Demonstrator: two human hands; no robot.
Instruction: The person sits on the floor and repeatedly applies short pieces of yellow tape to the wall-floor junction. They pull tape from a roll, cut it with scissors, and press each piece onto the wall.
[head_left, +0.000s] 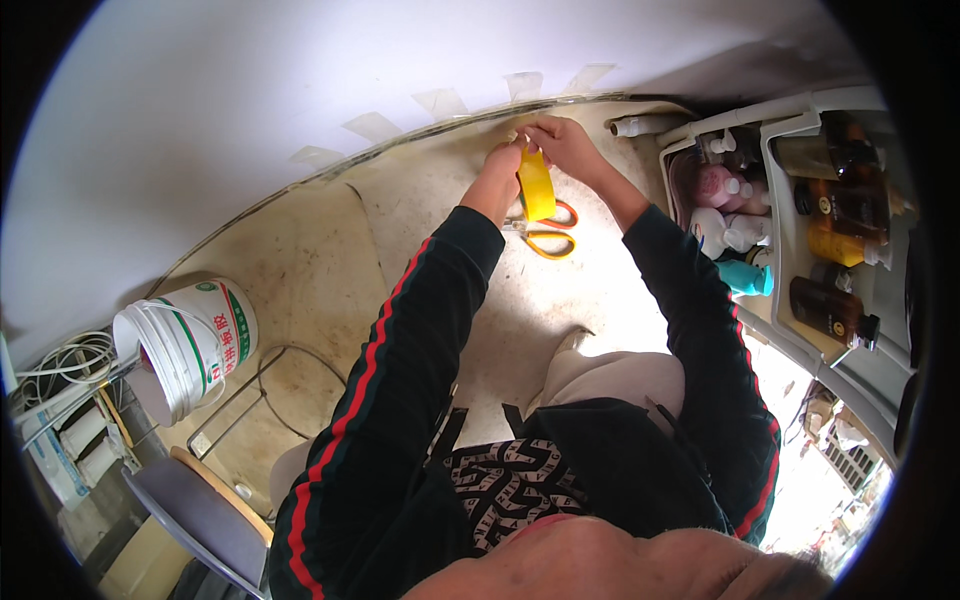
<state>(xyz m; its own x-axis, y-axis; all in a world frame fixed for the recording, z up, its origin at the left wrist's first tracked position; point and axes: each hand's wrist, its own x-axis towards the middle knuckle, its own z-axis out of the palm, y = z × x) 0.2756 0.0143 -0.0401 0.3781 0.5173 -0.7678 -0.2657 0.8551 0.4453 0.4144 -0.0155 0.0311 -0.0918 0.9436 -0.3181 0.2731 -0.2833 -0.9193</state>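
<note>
Between my two hands is a roll of yellow adhesive tape (536, 187), held above the floor close to the wall. My left hand (501, 171) grips the roll from its left side. At the roll's top edge, my right hand (564, 146) has thumb and fingers pinched together near the left fingertips; whether a tape end is between them is too small to tell. Scissors with orange and yellow handles (551, 245) lie on the floor just below the roll, their blades partly hidden behind my left wrist.
Strips of clear tape (442, 103) cross the wall's bottom edge. On the right, a white shelf rack (776, 225) holds several bottles (847, 210). A short pipe (645, 125) lies near its far corner. At left are a white bucket (199, 337), a wire frame (240, 401) and coiled white cable (71, 352).
</note>
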